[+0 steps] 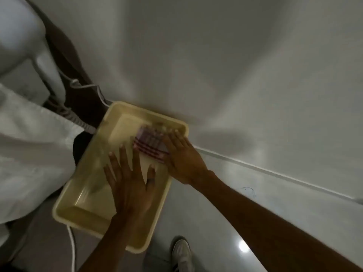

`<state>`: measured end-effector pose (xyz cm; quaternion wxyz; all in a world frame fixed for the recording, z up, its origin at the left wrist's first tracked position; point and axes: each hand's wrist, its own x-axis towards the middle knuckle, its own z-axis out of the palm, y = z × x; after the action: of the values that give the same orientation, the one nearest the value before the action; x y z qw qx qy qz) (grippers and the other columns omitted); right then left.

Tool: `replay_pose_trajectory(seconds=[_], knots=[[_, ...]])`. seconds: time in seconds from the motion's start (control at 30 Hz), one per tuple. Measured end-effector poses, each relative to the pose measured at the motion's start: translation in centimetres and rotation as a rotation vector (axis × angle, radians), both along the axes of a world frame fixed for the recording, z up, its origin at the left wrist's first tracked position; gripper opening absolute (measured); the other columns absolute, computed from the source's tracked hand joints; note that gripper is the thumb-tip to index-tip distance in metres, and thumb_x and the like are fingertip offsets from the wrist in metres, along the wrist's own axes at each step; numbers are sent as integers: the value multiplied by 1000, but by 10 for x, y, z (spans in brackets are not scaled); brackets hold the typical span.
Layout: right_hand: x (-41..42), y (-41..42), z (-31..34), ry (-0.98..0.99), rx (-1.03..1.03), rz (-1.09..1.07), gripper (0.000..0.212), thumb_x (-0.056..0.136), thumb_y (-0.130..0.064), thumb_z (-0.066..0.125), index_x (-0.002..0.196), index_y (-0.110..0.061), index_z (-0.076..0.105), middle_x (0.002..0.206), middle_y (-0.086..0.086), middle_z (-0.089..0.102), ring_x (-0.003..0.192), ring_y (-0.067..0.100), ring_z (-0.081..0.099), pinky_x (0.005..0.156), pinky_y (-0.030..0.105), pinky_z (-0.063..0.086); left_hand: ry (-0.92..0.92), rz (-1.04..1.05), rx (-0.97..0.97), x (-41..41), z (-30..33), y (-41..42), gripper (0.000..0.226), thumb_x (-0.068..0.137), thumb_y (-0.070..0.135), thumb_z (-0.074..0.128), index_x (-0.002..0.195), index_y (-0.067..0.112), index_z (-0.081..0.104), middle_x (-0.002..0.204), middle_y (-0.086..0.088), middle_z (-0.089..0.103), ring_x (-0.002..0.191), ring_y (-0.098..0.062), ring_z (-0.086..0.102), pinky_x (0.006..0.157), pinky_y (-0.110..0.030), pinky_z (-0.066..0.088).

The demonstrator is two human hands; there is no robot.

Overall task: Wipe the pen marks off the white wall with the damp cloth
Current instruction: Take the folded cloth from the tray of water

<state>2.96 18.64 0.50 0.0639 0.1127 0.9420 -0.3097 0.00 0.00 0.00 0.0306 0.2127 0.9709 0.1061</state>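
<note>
A folded cloth (150, 143) with red and pink stripes lies at the far right end of a cream plastic tray (78, 203) that stands on the floor against the white wall (235, 65). My right hand (182, 160) lies flat with straight fingers against the cloth's right edge, touching it; motion blur hides whether any finger is under it. Just left of the cloth, my left hand (129, 179) hovers over the tray's middle with fingers spread and nothing in it. A faint dark pen scribble (249, 191) shows on the white surface below a ridge line, right of my right forearm.
White bedding (29, 154) hangs at the left, close to the tray. A white cable (86, 86) and a coiled cord (78, 122) run behind the tray's far left corner. My shoe (181, 252) stands on the glossy floor at the bottom.
</note>
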Motion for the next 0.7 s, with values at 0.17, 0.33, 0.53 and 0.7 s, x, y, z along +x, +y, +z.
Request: replay_pose_trajectory(seconds=[0.17, 0.33, 0.53, 0.7], knots=[[-74, -23, -54, -182, 96, 134, 79, 103, -48, 59, 169, -33, 19, 181, 4, 10, 168, 40, 3, 133, 64, 10, -64, 103, -52, -13, -52, -4, 81, 104, 60, 29, 169, 13, 35, 181, -19, 14, 168, -43, 3, 133, -68, 10], [-107, -38, -72, -290, 179, 76, 87, 88, -27, 77, 162, -29, 32, 161, 12, 33, 142, 44, 40, 112, 57, 43, -103, 137, -63, -20, -70, -15, 76, 104, 56, 35, 168, 16, 35, 182, -18, 10, 169, -42, -2, 134, -67, 5], [-55, -50, -29, 156, 54, -43, 66, 87, -19, 58, 153, -19, 53, 151, 20, 51, 113, 44, 55, 96, 49, 51, -32, 135, 27, 19, -36, -22, 71, 106, 50, 41, 166, 13, 38, 179, -23, 19, 167, -48, 6, 132, -70, 10], [86, -35, -28, 144, -4, -209, 71, 86, -24, 48, 156, -29, 38, 153, 7, 47, 119, 31, 53, 99, 42, 50, -8, 0, 9, 94, -18, -7, 74, 107, 60, 28, 162, 13, 41, 175, -24, 28, 164, -48, 13, 131, -64, 13]])
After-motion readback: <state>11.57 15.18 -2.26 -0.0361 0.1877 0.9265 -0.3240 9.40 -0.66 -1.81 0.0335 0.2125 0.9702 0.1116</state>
